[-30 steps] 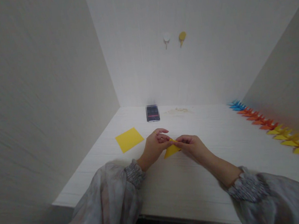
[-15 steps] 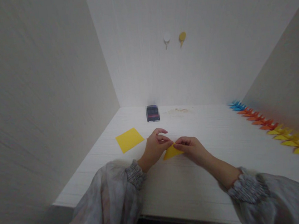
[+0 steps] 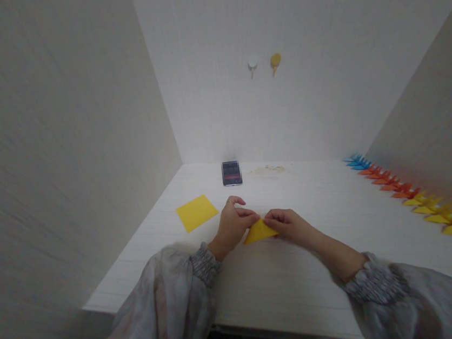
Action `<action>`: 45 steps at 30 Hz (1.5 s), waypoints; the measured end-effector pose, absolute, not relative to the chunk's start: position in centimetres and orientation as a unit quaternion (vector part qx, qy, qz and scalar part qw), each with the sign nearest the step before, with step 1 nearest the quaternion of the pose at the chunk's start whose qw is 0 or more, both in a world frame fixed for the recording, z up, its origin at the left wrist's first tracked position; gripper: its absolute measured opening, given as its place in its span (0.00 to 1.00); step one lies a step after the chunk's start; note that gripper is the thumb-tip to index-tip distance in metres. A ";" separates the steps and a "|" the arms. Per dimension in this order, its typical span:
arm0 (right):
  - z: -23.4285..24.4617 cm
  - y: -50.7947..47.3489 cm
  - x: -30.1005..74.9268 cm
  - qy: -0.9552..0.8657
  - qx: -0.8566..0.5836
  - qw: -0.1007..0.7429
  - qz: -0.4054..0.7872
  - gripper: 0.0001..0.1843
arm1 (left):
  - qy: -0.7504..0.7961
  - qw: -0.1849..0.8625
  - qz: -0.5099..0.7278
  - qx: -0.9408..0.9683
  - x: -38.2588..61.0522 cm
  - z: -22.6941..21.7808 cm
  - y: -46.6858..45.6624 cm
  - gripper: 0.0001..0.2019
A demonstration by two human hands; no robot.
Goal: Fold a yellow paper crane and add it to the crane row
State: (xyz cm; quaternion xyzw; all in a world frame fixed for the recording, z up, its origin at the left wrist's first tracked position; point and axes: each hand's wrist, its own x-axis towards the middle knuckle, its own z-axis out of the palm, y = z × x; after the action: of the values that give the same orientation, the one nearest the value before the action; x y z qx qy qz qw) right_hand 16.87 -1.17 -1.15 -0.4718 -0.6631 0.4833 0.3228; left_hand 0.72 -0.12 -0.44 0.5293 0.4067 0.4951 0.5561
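Note:
A small folded piece of yellow paper (image 3: 259, 232), roughly triangular, is between my two hands above the white table. My left hand (image 3: 233, 224) pinches its upper left edge with thumb and a finger, while another finger stays raised and curled. On the other side, my right hand (image 3: 288, 224) grips the upper right edge, fingers pressed together. The fingertips partly cover the paper's top. Left of my left hand lies a stack or sheet of flat yellow paper (image 3: 197, 212); how many sheets, I cannot tell.
A phone (image 3: 232, 173) lies near the back wall. Along the right wall runs a row of folded paper figures, with blue (image 3: 358, 162), orange (image 3: 391, 183) and yellow ones (image 3: 445, 215). A white hook (image 3: 253, 65) and a yellow hook (image 3: 275, 60) are on the back wall.
My fingers have shifted slightly on the folded yellow paper, and more of its face shows now. The view has tilted a little; the other things stay in place.

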 end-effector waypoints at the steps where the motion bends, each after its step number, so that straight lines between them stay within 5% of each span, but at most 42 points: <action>1: -1.1 -1.2 17.0 -0.663 -0.472 0.317 0.486 0.13 | 0.409 0.558 0.500 0.521 0.7 -0.4 -0.1 0.22; 14: -0.6 -1.0 18.1 -0.648 -0.456 0.267 0.548 0.17 | 0.423 0.565 0.509 0.491 0.7 -0.4 -0.1 0.24; 27: -0.7 -0.9 18.1 -0.552 -0.457 0.445 0.537 0.11 | 0.378 0.587 0.517 0.495 0.2 0.0 0.2 0.24; 45: -0.2 -1.9 16.7 -0.572 -0.471 0.489 0.460 0.11 | 0.348 0.622 0.452 0.536 0.6 0.1 -0.3 0.25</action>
State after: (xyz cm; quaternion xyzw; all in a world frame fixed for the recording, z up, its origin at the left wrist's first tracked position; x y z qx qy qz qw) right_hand 16.68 -1.88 -0.16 -0.4707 -0.5722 0.4601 0.4892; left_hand 0.64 -0.29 0.14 0.5364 0.3484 0.4517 0.6220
